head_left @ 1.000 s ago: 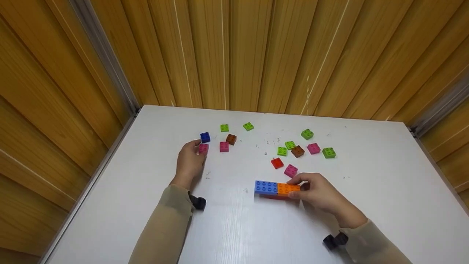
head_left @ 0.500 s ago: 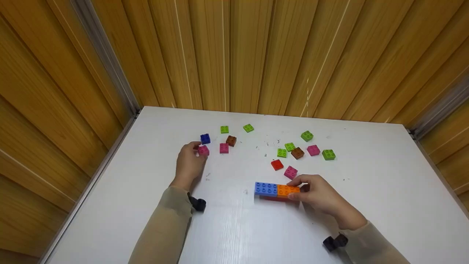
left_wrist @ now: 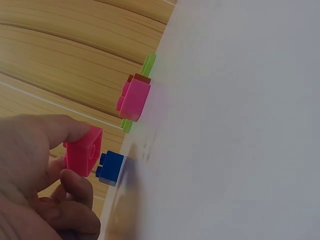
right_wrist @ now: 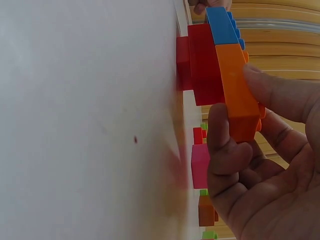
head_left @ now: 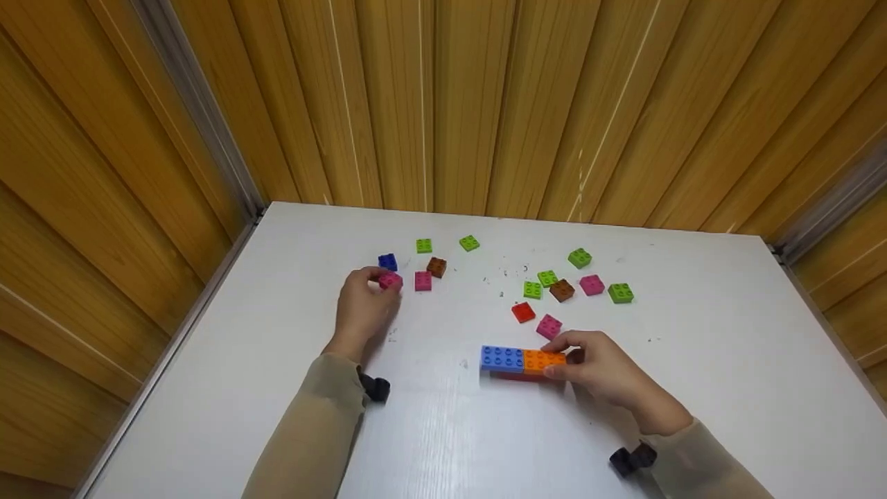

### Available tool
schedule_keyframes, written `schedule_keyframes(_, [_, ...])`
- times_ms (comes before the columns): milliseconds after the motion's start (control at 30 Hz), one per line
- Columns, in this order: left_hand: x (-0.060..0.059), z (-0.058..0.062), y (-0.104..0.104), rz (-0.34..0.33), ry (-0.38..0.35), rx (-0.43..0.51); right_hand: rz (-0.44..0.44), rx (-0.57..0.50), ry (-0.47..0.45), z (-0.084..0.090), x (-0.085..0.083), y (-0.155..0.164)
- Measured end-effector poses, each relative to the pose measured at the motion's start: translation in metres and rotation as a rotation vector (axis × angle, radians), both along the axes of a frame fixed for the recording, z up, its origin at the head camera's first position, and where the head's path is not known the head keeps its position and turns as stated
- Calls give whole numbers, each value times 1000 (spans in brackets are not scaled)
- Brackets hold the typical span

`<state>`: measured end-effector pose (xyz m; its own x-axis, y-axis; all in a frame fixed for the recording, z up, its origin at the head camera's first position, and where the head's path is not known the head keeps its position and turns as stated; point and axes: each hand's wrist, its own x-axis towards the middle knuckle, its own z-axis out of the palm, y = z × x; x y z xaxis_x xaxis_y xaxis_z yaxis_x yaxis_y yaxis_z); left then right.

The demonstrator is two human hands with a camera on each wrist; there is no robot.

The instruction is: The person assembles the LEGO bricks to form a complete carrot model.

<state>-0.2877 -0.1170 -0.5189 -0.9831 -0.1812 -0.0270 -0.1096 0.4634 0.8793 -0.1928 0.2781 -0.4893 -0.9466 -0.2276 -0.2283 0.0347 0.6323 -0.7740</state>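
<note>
Between thumb and fingers my left hand [head_left: 360, 305] pinches a pink toy brick [left_wrist: 84, 152], lifted off the table with its hollow underside showing in the left wrist view. Just beyond it sits a dark blue brick [head_left: 387, 262], and a second pink brick [head_left: 423, 281] lies to its right. My right hand [head_left: 603, 360] grips the orange end of a joined brick stack. On top, a light blue brick [head_left: 502, 358] and an orange brick [right_wrist: 236, 90] stand end to end; red bricks [right_wrist: 204, 62] are fixed beneath them.
Brown bricks [head_left: 562, 290], green bricks [head_left: 580, 258], more pink bricks [head_left: 549, 326] and a flat red brick [head_left: 524, 312] lie scattered over the white table [head_left: 429, 430]. Slatted wooden walls [head_left: 457, 104] rise behind and at both sides.
My left hand has lifted the pink brick, tilted it and shifted it slightly to the right. The right hand keeps holding the stack in about the same place.
</note>
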Motion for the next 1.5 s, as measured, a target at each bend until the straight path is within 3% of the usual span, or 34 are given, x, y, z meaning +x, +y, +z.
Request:
schedule_keyframes(567, [19, 17, 32, -161, 27, 59, 6, 33, 31, -1, 0, -1])
schedule_keyframes(800, [27, 23, 43, -292, -18, 81, -11, 42, 22, 0, 0, -1])
schedule_keyframes(1200, [44, 27, 63, -530, -34, 63, 0, 51, 34, 0, -1, -1])
schedule_keyframes(1500, [52, 27, 75, -617, -51, 49, 28, 26, 76, -1, 0, 0])
